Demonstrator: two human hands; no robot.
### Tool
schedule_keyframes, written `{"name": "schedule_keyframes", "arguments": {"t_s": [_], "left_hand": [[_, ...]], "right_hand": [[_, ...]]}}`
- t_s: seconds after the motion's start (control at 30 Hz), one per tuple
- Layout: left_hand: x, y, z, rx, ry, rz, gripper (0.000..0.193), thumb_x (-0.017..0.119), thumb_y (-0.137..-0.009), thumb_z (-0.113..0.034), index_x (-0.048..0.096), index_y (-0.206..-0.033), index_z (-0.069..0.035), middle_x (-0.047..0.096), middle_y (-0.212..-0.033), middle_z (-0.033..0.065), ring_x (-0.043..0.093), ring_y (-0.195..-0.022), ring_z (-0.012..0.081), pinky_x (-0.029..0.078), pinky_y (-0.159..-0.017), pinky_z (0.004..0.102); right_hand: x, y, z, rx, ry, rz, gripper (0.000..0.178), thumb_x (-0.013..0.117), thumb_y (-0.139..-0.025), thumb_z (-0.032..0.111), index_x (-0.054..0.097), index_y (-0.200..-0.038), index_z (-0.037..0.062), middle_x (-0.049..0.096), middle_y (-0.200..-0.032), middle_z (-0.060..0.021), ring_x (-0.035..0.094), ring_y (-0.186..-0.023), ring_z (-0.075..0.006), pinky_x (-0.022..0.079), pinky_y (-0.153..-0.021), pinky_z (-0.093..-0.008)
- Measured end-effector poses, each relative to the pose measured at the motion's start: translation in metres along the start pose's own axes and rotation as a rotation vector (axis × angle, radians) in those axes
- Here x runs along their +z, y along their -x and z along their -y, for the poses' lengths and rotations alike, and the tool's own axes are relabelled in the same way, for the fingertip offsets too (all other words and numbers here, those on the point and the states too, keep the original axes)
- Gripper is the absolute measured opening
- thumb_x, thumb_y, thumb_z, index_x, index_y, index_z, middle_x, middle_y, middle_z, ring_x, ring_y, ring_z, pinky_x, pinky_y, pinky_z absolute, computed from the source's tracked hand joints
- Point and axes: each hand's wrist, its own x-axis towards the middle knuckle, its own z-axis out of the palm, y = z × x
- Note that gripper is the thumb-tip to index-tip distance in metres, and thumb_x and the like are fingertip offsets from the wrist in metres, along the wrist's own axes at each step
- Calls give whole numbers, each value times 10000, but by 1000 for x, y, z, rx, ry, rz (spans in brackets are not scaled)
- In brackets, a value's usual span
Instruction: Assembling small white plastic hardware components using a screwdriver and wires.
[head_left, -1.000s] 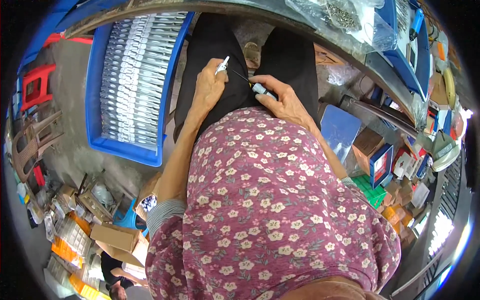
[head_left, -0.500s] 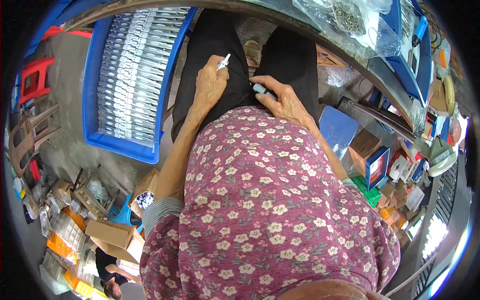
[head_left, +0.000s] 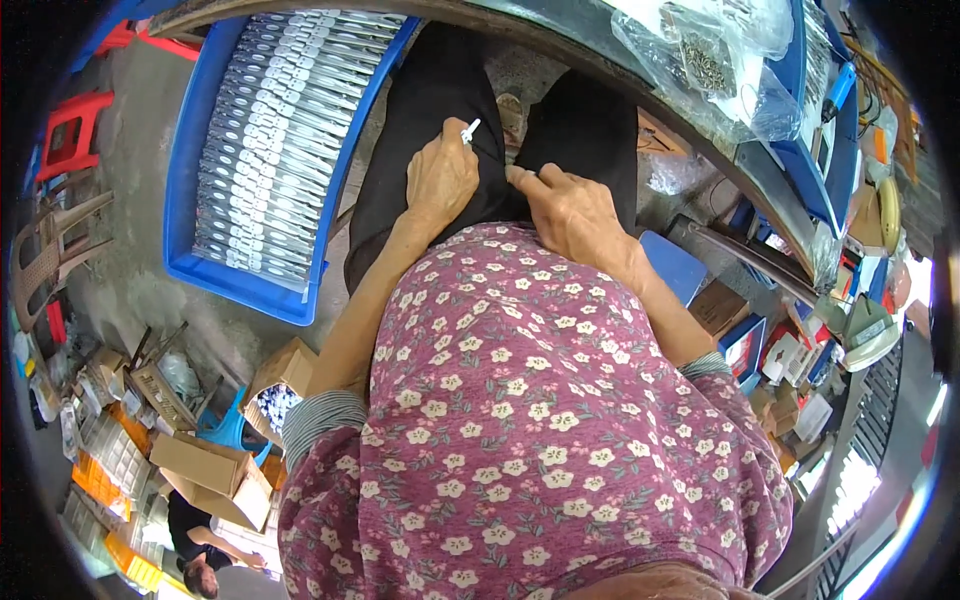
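Observation:
Over my dark-trousered lap, my left hand (head_left: 442,180) is closed around a small white piece (head_left: 470,130). Only its narrow end sticks out past the thumb and forefinger. Close by on the right, my right hand (head_left: 575,213) has its back turned up and its fingers curled in. Whatever it grips is hidden beneath the palm and fingers. A small gap separates the two hands. Left of my legs stands a blue tray (head_left: 172,225) packed with rows of slim white-and-silver parts (head_left: 272,140).
A worktable edge (head_left: 560,52) crosses above my knees. On it lie a clear bag of small metal pieces (head_left: 705,62) and a blue-handled tool (head_left: 838,90). An open cardboard box (head_left: 215,480) and another person (head_left: 200,540) are at lower left. Red stools (head_left: 75,135) stand far left.
My right hand has rolled over, covering the grey-and-black handle that showed in it before. My left hand has shifted slightly right and down, still with the white piece.

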Motion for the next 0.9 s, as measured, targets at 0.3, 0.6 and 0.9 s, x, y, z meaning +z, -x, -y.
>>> {"name": "schedule_keyframes", "arguments": {"t_s": [0.3, 0.6, 0.9], "left_hand": [[9, 3, 5, 121, -92, -72, 180, 500, -795, -85, 455, -936, 17, 604, -779, 257, 602, -651, 404, 494, -564, 456], [10, 1, 10, 141, -159, -47, 190, 522, -783, -79, 439, -926, 15, 606, -763, 235, 608, -626, 380, 496, -530, 430], [13, -2, 12, 100, -217, -29, 185, 527, -784, -78, 431, -911, 17, 602, -790, 243, 607, -641, 396, 495, -530, 438]], "right_hand": [[9, -5, -5, -51, -32, 96, 413, 528, -754, 62, 473, -1160, 11, 554, -764, -215, 601, -591, -334, 479, -500, -408], [27, -13, -13, 95, -431, 9, 310, 524, -757, 65, 560, -1055, -13, 565, -670, -243, 608, -591, -352, 470, -511, -427], [6, -21, -5, 1001, -1721, 159, 321, 552, -816, 44, 521, -1130, -19, 488, -661, -76, 374, -437, -64, 259, -341, -186]]}}
